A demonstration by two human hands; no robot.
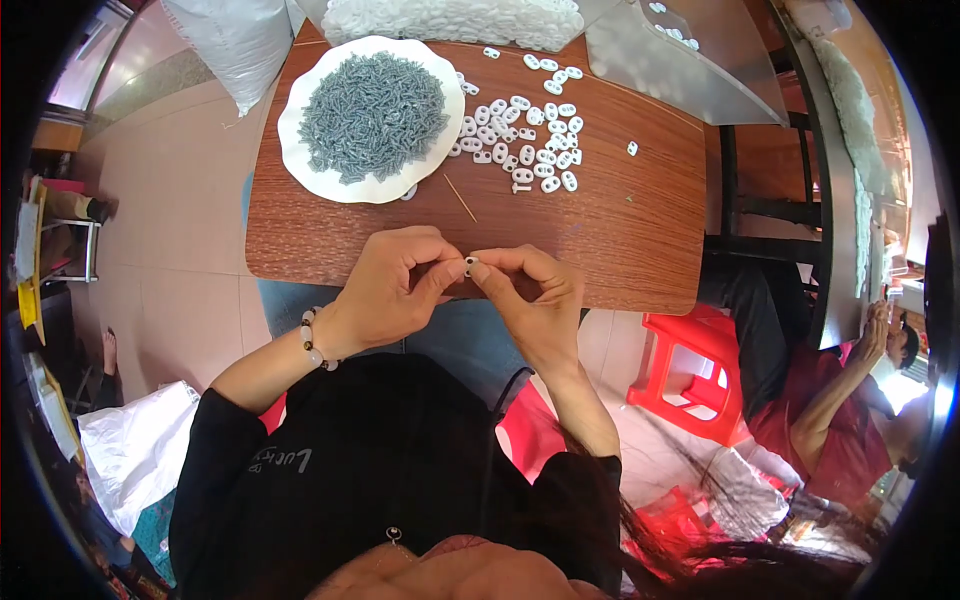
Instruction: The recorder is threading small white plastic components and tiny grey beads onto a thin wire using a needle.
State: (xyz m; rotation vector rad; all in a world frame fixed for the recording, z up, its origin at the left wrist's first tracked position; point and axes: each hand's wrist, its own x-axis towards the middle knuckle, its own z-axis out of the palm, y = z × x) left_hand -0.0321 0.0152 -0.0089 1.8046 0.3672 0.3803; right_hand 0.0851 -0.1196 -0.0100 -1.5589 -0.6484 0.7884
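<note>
Near the table's front edge my two hands meet fingertip to fingertip around a small white plastic piece with dark holes (470, 264). The thumb and forefinger of my left hand (392, 285) pinch its left side, and those of my right hand (543, 300) pinch its right side. Fingertips cover part of it. Beyond my left hand stands a white scalloped plate (293, 130) heaped with small grey-blue cylindrical pieces (375, 118). Many similar white oval pieces with two holes (527, 155) lie loose right of the plate. A thin wooden stick (460, 197) rests between plate and hands.
The brown wooden table (640, 230) has rounded corners. A mass of white pieces (450, 22) lies at its far edge, beside a grey tray-like panel (680, 65). A red plastic stool (690, 375) stands at right, near another person (840, 430). White sacks (235, 45) stand at far left.
</note>
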